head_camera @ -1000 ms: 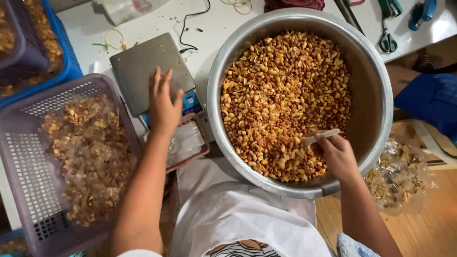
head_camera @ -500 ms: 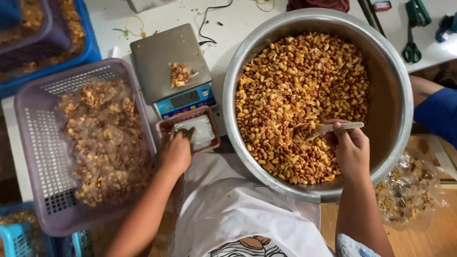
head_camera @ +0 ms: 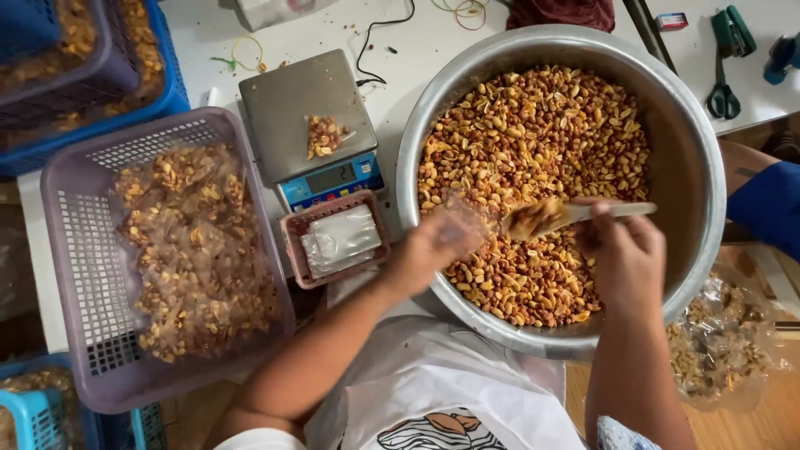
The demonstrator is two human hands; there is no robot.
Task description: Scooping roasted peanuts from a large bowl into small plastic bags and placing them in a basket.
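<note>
Over the big metal bowl [head_camera: 700, 192] of roasted peanuts [head_camera: 533, 142], my right hand [head_camera: 621, 258] has its fingers closed around a pale scoop [head_camera: 575, 214], its loaded end pointing left just above the nuts. My left hand [head_camera: 437, 246] pinches a small clear bag [head_camera: 458, 218] at the scoop's tip, inside the bowl's near-left rim. The nuts farther back lie uncovered under a tall wall. Hard against the rim on the left stand a small pink tray [head_camera: 290, 237] of empty bags and a scale [head_camera: 308, 104] with one filled packet [head_camera: 323, 135]. A purple basket [head_camera: 62, 225] of packed bags crowds my left forearm; scissors [head_camera: 723, 58] lie beyond the bowl
</note>
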